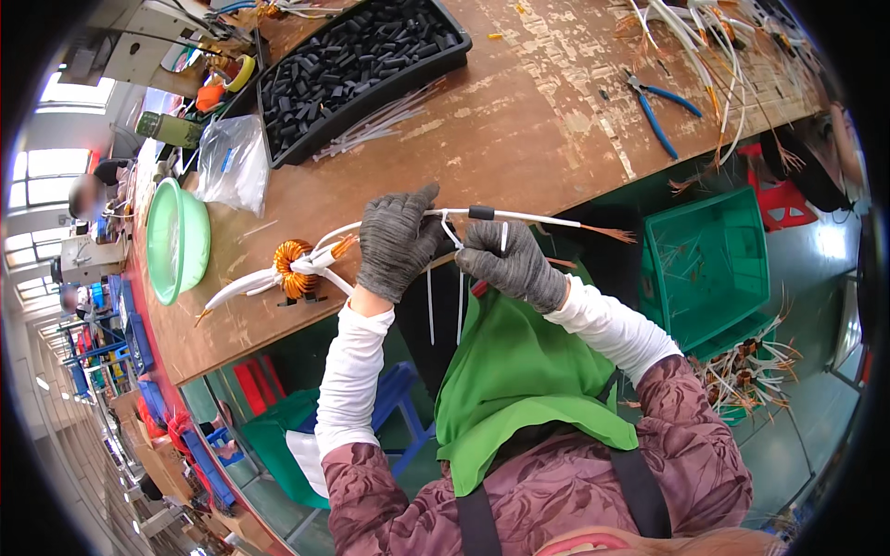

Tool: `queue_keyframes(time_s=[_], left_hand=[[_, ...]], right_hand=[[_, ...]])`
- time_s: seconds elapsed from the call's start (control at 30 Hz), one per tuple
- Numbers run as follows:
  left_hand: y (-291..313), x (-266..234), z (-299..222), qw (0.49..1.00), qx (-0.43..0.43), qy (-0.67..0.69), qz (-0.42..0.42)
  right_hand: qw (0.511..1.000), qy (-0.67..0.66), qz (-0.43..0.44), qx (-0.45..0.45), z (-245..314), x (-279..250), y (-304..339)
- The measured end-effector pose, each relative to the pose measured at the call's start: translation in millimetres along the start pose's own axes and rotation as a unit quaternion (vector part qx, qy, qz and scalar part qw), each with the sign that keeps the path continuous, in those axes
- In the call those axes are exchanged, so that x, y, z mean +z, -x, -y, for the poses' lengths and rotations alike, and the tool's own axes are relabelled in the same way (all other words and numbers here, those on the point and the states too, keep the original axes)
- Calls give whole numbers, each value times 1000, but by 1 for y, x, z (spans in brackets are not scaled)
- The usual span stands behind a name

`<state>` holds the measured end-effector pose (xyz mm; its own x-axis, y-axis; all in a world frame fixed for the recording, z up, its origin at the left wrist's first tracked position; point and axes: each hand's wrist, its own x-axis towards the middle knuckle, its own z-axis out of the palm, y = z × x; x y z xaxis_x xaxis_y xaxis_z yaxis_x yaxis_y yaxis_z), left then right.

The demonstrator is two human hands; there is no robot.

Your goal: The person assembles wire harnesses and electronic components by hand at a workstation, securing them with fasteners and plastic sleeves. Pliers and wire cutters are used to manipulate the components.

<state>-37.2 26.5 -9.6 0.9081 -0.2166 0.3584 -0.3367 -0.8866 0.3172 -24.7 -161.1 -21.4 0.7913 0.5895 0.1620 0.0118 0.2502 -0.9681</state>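
Note:
My left hand (399,243), in a grey knit glove, is closed round white wires near the table's front edge. From it a white wire (542,219) runs right, with a black sleeve (481,212) on it and bare copper strands at its end. My gloved right hand (512,265) pinches a thin white cable tie (451,230) that loops at the wire between my hands. Thin white strips (430,308) hang below my hands. Left of my left hand lies a copper-wound ring coil (295,269), with thick white leads (243,287) joined to it.
A black tray (371,93) of short black sleeves stands at the back, loose cable ties (385,122) beside it. A green bowl (192,246) and plastic bag (236,167) are left. Blue-handled pliers (660,111) and wires (709,46) lie right. A green crate (712,301) stands below the table.

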Motion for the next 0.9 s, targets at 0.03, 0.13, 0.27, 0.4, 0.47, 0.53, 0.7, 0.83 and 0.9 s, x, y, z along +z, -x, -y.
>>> queue_keyframes(time_s=[0.03,0.13,0.27,0.4,0.47,0.53,0.7,0.83,0.9], left_hand=[[-1,1,0,1000,1,-1,0],[-5,4,0,999,43,-4,5],[-18,0,-9,994,8,-22,-106],[-23,9,-5,981,11,-81,-176],[-21,20,-3,987,-10,-47,-155],[-22,20,0,986,-38,-37,-161],[-32,18,1,970,-104,54,-211],[-33,18,0,975,-73,42,-205],[-31,19,4,970,-63,70,-225]], right_hand=[[1000,9,0,-13,-2,-2,0],[1000,12,4,-6,1,0,0],[998,29,47,-15,12,3,-7],[993,52,13,-108,5,22,-18],[995,47,20,-85,-7,27,-20],[998,7,57,-5,0,13,-16],[961,-79,-154,214,10,-38,-45],[965,-171,-140,144,-3,-40,-72],[970,-134,-118,166,-13,-22,-77]])
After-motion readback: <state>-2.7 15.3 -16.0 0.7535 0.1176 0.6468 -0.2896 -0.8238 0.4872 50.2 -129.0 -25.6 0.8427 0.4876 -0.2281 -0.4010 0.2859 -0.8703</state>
